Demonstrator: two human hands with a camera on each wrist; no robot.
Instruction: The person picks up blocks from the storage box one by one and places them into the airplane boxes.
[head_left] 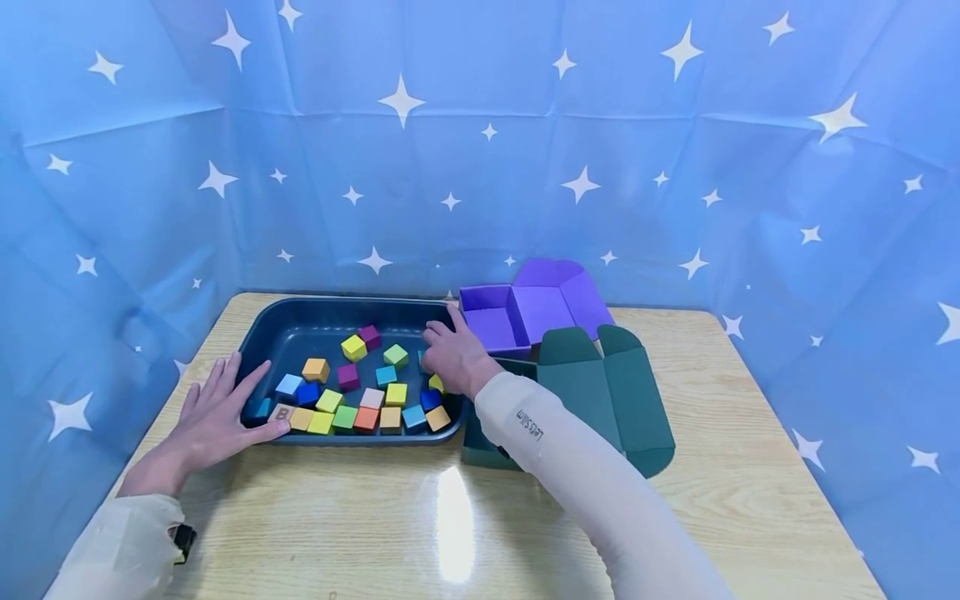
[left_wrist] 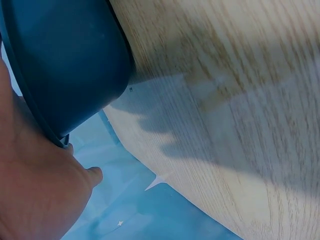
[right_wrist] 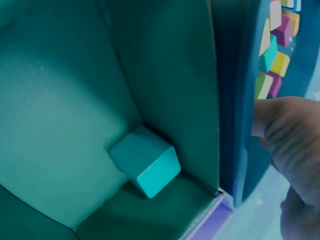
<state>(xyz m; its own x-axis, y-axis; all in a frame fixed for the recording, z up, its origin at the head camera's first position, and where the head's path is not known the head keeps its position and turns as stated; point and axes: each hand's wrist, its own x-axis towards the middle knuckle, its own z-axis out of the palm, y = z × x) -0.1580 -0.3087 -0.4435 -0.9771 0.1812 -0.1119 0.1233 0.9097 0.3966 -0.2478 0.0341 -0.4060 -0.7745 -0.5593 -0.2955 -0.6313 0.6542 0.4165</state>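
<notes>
At the tray's left end my left hand point(head_left: 217, 417) rests on the rim with fingers spread and straight, its thumb tip beside a block marked B point(head_left: 282, 414). In the left wrist view that hand point(left_wrist: 40, 185) lies against the outer wall of the dark blue tray point(left_wrist: 75, 65). My right hand point(head_left: 457, 354) reaches into the tray's right end, fingers bent about a small teal block point(head_left: 422, 361) that shows only at its left edge. From the right wrist view, the hand point(right_wrist: 295, 145) passes over the tray rim, which hides its fingertips.
Many coloured cubes, such as a yellow one point(head_left: 354, 347), lie in the tray. Right of it stand an open green box point(head_left: 487, 454) and, behind, an open purple box point(head_left: 491, 329). One teal cube point(right_wrist: 147, 160) sits inside the green box. A starry blue curtain point(head_left: 480, 167) surrounds the table.
</notes>
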